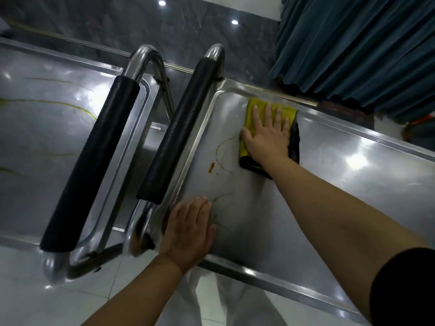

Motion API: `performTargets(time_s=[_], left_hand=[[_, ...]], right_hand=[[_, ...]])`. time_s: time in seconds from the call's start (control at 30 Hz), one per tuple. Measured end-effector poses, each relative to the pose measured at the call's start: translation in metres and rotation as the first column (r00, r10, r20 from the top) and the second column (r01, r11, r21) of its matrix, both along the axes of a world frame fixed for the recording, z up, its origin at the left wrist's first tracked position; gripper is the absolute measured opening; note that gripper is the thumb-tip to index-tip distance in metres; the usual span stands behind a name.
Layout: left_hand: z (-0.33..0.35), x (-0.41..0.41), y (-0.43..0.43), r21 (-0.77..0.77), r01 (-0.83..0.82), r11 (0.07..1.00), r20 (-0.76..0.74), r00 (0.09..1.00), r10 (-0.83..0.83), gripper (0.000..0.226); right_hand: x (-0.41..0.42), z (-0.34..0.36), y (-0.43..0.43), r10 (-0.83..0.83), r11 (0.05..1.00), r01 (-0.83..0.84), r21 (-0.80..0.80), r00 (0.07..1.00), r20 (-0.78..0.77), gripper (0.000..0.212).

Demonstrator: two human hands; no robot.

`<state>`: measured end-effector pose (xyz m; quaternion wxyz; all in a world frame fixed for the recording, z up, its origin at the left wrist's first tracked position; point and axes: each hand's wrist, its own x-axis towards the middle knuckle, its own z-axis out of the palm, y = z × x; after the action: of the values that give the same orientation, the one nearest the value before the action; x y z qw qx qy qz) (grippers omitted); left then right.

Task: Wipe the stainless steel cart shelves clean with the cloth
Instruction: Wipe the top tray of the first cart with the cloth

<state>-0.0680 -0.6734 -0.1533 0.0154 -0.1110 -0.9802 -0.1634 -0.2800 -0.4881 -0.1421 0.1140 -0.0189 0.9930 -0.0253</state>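
A neighbouring cart's shelf [47,137], streaked yellow, stands at left beside a padded handle [174,128]. The person's left hand [190,234] lies flat on the near corner of the stainless shelf [353,184], fingers straight and together, holding nothing. An orange-brown smear [211,167] with thin curved streaks lies at 12 o'clock from it. Further right, the right hand [266,137] presses the yellow cloth [251,109] to the shelf, fingers spread wide and flat. The smear sits near the cloth at 8 o'clock, so the next stroke probably runs that way.
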Motion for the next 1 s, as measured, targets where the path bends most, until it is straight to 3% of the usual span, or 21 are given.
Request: performTargets(time_s=[0.2,0.3,0.4,0.47,0.53,0.6,0.67,1.0], left_hand=[[0.035,0.002,-0.005,0.181,0.043,0.983,0.009,0.999,-0.045,0.041],[0.085,0.001,-0.011,0.302,0.171,0.938,-0.152,0.98,-0.13,0.03],[0.133,-0.021,-0.032,0.153,0.222,0.963,-0.261,0.949,-0.178,0.027],[0.147,-0.045,-0.049,-0.037,0.086,0.996,-0.131,0.987,-0.09,0.04],[0.146,-0.061,-0.06,-0.075,-0.056,0.996,0.042,0.997,0.059,0.06],[0.143,-0.065,-0.059,0.029,-0.15,0.988,0.227,0.964,0.14,0.068],[0.141,-0.065,-0.053,0.087,-0.181,0.98,0.311,0.939,0.146,0.072],[0.129,-0.063,-0.053,0.05,-0.2,0.978,0.241,0.953,0.183,0.072]], right_hand=[[0.104,0.004,-0.02,0.031,0.999,-0.031,0.022,1.0,0.005,0.07],[0.162,0.006,-0.031,0.045,0.999,-0.046,0.016,0.998,0.043,0.07],[0.214,0.004,-0.045,0.043,0.999,-0.043,-0.008,0.998,0.045,0.072],[0.235,0.003,-0.051,0.052,0.999,-0.052,0.015,0.998,0.032,0.073],[0.241,0.004,-0.054,0.052,0.998,-0.052,0.018,0.998,0.018,0.074],[0.237,0.006,-0.053,0.047,0.999,-0.047,0.002,0.999,0.022,0.072],[0.223,0.007,-0.051,0.049,0.999,-0.049,-0.015,0.998,0.037,0.071],[0.034,0.009,-0.033,0.016,1.0,-0.016,-0.002,0.999,0.037,0.069]])
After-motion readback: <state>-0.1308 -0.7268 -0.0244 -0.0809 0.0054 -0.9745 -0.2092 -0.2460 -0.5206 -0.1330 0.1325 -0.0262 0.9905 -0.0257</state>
